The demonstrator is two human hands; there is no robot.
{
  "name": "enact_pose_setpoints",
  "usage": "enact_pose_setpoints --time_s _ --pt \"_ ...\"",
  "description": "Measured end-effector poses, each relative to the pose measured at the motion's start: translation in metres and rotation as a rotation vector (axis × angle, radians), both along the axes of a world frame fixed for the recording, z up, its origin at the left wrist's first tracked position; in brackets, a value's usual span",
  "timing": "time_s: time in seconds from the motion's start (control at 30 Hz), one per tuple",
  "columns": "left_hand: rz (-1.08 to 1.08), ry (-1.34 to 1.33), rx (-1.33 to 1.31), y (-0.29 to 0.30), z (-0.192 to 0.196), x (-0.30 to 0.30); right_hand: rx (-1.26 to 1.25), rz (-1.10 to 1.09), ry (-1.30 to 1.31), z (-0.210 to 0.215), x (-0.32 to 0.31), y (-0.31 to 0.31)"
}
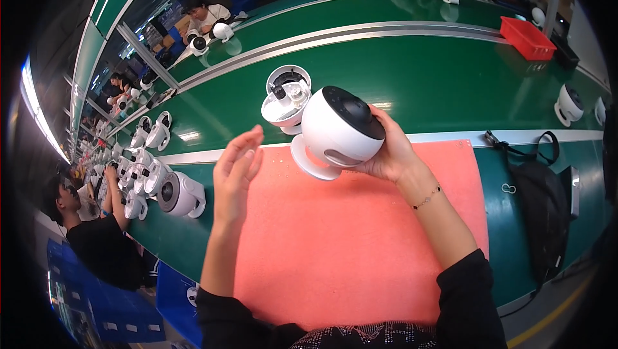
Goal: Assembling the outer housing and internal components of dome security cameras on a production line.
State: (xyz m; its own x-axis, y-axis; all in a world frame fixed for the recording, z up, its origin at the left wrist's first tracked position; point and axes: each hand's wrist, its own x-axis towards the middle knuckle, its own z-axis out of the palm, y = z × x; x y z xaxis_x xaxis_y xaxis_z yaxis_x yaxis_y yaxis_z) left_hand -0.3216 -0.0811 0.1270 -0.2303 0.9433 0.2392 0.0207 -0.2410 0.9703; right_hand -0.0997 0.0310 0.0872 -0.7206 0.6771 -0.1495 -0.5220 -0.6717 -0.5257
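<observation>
Rounded glossy white camera (341,131) — right hand (386,156) underneath

At frame centre, a round white plastic camera with a black face (339,129) shows against a salmon-pink rubber mat (335,239). The dark green bench (412,79) carries pale silver rails. A bright red plastic tray (528,37) sits upper right, a black fabric bag (544,204) at right. Black sleeves fill the lower edge; blue crates line the top.
</observation>
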Motion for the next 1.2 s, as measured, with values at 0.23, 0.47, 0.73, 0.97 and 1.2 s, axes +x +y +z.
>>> enact_pose_setpoints --time_s 0.23,0.47,0.73,0.97,1.2 --pt "0.190 0.005 -0.383 0.062 -0.019 -0.047 -0.086 -0.161 0.111 0.003 0.008 0.010" --pt "0.073 -0.692 -0.396 0.153 -0.098 -0.023 -0.148 -0.395 0.100 -0.007 0.030 0.032" --pt "0.118 -0.856 -0.146 0.166 -0.121 0.007 0.110 -0.855 -0.112 -0.034 0.037 0.059" --pt "0.080 -0.669 -0.191 0.110 -0.069 -0.005 0.313 -0.964 -0.647 -0.078 0.065 0.102" --pt "-0.091 -0.500 -0.256 0.039 -0.033 -0.039 1.410 -1.373 -1.533 -0.019 0.043 0.049"
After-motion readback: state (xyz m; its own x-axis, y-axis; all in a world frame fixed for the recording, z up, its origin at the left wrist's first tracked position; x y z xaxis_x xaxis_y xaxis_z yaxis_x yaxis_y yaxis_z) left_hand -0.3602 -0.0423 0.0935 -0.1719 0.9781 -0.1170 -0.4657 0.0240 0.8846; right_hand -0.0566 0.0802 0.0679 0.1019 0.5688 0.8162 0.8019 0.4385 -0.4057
